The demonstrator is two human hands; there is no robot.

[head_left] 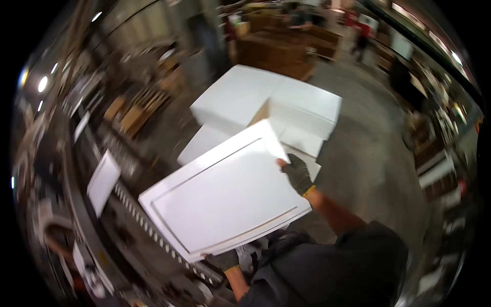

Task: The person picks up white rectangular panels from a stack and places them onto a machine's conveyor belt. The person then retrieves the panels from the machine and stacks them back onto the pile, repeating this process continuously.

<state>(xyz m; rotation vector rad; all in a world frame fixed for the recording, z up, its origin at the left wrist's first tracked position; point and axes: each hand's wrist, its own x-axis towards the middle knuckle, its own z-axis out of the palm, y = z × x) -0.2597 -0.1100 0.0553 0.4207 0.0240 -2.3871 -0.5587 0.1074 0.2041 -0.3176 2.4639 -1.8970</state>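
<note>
A white cabinet door panel point(225, 194) with a grooved frame line is held up in front of me, tilted. My right hand point(297, 175), in a dark fingerless glove with a yellow cuff, is closed on its right edge with the thumb over the face. At the near lower edge, my left hand point(223, 260) in a matching glove grips the panel. The left fingers are mostly hidden underneath it. Just beyond the panel stand stacks of white panels point(238, 92), piled to different heights.
Along my left runs a long machine with a strip of pale round dots point(146, 223). A smaller white panel point(104, 183) rests on it. Wooden pallets point(146, 110) and brown stacks point(276, 51) lie farther back. A person in red point(363, 37) stands far off. Loaded shelving lines the right.
</note>
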